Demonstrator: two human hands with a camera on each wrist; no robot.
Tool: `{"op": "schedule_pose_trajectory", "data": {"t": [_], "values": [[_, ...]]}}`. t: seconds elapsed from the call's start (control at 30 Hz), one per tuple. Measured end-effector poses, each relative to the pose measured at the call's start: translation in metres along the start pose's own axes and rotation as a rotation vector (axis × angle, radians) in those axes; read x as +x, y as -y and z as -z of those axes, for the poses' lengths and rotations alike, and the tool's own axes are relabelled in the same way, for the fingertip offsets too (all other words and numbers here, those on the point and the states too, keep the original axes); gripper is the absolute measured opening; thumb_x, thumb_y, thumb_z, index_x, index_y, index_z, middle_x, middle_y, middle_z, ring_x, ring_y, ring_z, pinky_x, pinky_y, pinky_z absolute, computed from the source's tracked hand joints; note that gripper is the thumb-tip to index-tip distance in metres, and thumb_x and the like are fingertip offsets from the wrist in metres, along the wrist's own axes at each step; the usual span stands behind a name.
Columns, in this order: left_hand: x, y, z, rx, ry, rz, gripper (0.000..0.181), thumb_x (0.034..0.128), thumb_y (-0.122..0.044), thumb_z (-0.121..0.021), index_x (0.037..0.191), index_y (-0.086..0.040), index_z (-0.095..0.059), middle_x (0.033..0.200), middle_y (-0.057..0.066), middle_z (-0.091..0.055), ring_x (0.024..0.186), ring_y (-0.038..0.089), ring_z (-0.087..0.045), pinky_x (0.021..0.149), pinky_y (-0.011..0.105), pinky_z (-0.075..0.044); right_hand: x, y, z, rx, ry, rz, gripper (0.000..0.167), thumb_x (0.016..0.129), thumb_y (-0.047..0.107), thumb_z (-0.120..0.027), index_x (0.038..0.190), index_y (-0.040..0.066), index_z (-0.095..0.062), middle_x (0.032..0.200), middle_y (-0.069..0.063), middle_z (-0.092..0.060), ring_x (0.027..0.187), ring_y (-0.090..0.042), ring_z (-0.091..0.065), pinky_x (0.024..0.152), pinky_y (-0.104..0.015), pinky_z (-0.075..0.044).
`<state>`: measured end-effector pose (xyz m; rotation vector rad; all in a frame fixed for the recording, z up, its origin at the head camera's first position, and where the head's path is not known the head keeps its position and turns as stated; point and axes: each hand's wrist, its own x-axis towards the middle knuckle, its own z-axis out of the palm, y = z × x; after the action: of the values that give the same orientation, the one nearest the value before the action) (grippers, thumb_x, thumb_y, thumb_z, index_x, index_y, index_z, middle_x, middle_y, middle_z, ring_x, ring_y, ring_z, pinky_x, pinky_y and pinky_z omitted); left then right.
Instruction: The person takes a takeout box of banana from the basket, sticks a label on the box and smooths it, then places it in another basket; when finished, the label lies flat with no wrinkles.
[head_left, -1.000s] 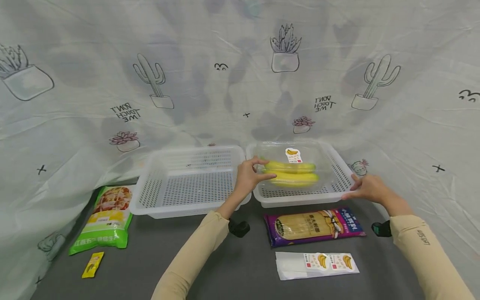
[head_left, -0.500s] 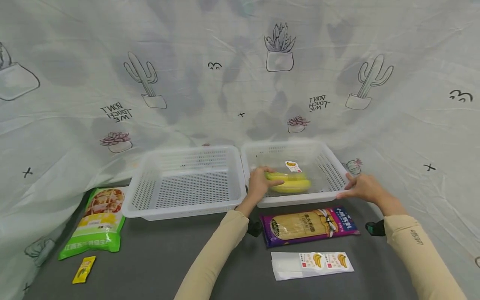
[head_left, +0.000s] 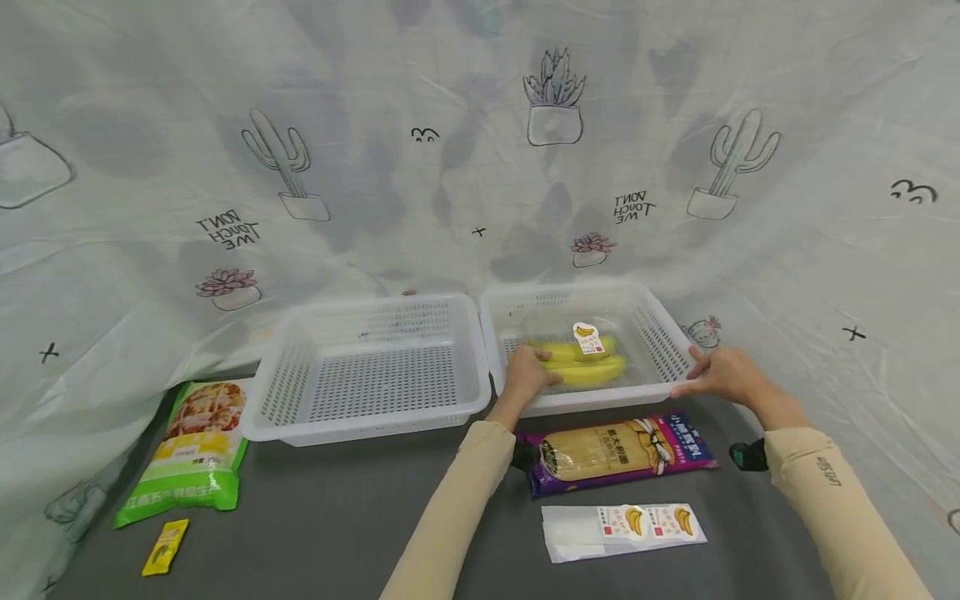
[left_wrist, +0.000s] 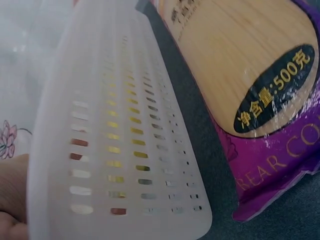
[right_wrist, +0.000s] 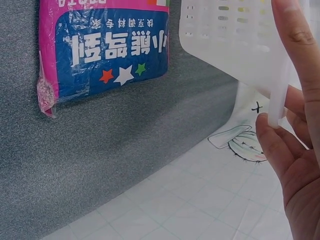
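In the head view, a clear plastic box of bananas [head_left: 592, 369] with a banana label [head_left: 587, 337] lies inside the right white basket [head_left: 607, 400]. My left hand [head_left: 523, 373] is down in the basket and grips the box's left end. The left wrist view looks at the basket's perforated wall [left_wrist: 100, 125], with yellow showing through the holes and part of the hand at the left edge. My right hand [head_left: 731, 375] pinches the basket's right front rim; the right wrist view shows thumb and fingers [right_wrist: 272, 142] on either side of that rim.
A second white basket [head_left: 375, 423] stands to the left. In front lie a purple pasta pack [head_left: 618, 454] and a strip of banana labels [head_left: 592, 532]. At the left are a green food bag [head_left: 187, 450] and a small yellow packet [head_left: 165, 547]. A printed cloth [head_left: 450, 183] hangs behind.
My left hand has lowered the banana box into the right basket, from resting higher across its rim. The right hand has kept its hold on the rim.
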<state>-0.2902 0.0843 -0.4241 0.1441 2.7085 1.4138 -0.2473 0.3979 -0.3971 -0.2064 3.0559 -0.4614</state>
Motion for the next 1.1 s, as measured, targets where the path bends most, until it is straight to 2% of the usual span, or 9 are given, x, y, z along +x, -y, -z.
{"op": "schedule_pose_trajectory", "data": {"t": [0.13, 0.3, 0.47, 0.67, 0.8, 0.93, 1.0, 1.07, 1.1], "values": [[0.005, 0.006, -0.001, -0.026, -0.044, -0.011, 0.048, 0.0731, -0.009, -0.084, 0.117, 0.0, -0.068, 0.133, 0.018, -0.055, 0.12, 0.037, -0.052, 0.096, 0.044, -0.047, -0.001, 0.002, -0.003, -0.009, -0.016, 0.019, 0.058, 0.067, 0.045, -0.084, 0.087, -0.008, -0.074, 0.132, -0.031, -0.042, 0.054, -0.015, -0.032, 0.047, -0.025, -0.029], [0.012, 0.015, 0.004, -0.001, -0.084, -0.022, 0.054, 0.0724, -0.009, -0.085, 0.122, -0.001, -0.065, 0.143, 0.025, -0.041, 0.13, 0.043, -0.04, 0.106, 0.047, -0.037, 0.004, 0.006, -0.007, 0.003, -0.01, 0.032, 0.057, 0.067, 0.044, -0.085, 0.087, -0.008, -0.074, 0.133, -0.032, -0.042, 0.055, -0.015, -0.035, 0.047, -0.025, -0.03], [0.019, 0.015, 0.01, 0.028, -0.033, -0.037, 0.068, 0.0744, -0.01, -0.083, 0.135, 0.0, -0.053, 0.147, 0.027, -0.034, 0.133, 0.044, -0.035, 0.109, 0.047, -0.034, 0.011, 0.007, -0.006, 0.009, -0.02, 0.046, 0.055, 0.068, 0.04, -0.086, 0.087, -0.01, -0.073, 0.131, -0.033, -0.042, 0.053, -0.015, -0.036, 0.045, -0.024, -0.028], [0.021, 0.012, 0.015, 0.158, 0.045, -0.051, 0.093, 0.0738, -0.011, -0.084, 0.149, 0.0, -0.029, 0.151, 0.033, -0.018, 0.134, 0.05, -0.029, 0.108, 0.05, -0.034, 0.019, 0.003, -0.006, 0.009, -0.004, 0.051, 0.058, 0.066, 0.044, -0.085, 0.086, -0.009, -0.073, 0.131, -0.032, -0.042, 0.051, -0.012, -0.03, 0.045, -0.023, -0.028], [0.015, 0.01, 0.023, 0.08, 0.03, -0.139, 0.087, 0.0816, -0.011, -0.077, 0.15, 0.0, -0.025, 0.151, 0.034, -0.013, 0.136, 0.05, -0.026, 0.108, 0.052, -0.032, 0.022, 0.002, -0.005, 0.02, -0.015, 0.077, 0.057, 0.067, 0.042, -0.085, 0.086, -0.009, -0.073, 0.13, -0.032, -0.043, 0.048, -0.01, -0.024, 0.044, -0.023, -0.027], [0.002, 0.013, 0.043, -0.003, 0.023, -0.312, 0.07, 0.0938, -0.017, -0.063, 0.151, -0.002, -0.025, 0.153, 0.028, -0.015, 0.139, 0.043, -0.023, 0.111, 0.052, -0.027, 0.021, 0.001, -0.002, 0.031, -0.009, 0.094, 0.064, 0.069, 0.045, -0.083, 0.098, -0.011, -0.071, 0.133, -0.032, -0.041, 0.047, -0.008, -0.019, 0.044, -0.023, -0.026], [-0.006, 0.016, 0.055, 0.012, 0.025, -0.375, 0.069, 0.097, -0.023, -0.059, 0.153, -0.008, -0.022, 0.155, 0.022, -0.014, 0.141, 0.04, -0.02, 0.112, 0.053, -0.025, 0.017, 0.002, -0.001, 0.039, 0.014, 0.096, 0.077, 0.074, 0.045, -0.08, 0.117, -0.015, -0.06, 0.135, -0.034, -0.041, 0.048, -0.016, -0.04, 0.051, -0.028, -0.041], [-0.015, 0.022, 0.068, 0.077, 0.007, -0.418, 0.07, 0.0974, -0.031, -0.058, 0.154, -0.015, -0.02, 0.157, 0.018, -0.012, 0.143, 0.038, -0.013, 0.11, 0.054, -0.029, 0.009, 0.003, -0.001, 0.06, 0.015, 0.096, 0.088, 0.078, 0.043, -0.077, 0.134, -0.016, -0.043, 0.144, -0.037, -0.027, 0.079, -0.036, -0.061, 0.07, -0.046, -0.052], [-0.019, 0.025, 0.074, 0.123, -0.008, -0.435, 0.073, 0.0967, -0.034, -0.059, 0.155, -0.018, -0.018, 0.158, 0.017, -0.011, 0.143, 0.038, -0.01, 0.11, 0.056, -0.028, 0.005, 0.003, -0.002, 0.078, 0.007, 0.098, 0.091, 0.081, 0.039, -0.076, 0.141, -0.014, -0.033, 0.148, -0.038, -0.017, 0.102, -0.049, -0.057, 0.081, -0.057, -0.049]]}}
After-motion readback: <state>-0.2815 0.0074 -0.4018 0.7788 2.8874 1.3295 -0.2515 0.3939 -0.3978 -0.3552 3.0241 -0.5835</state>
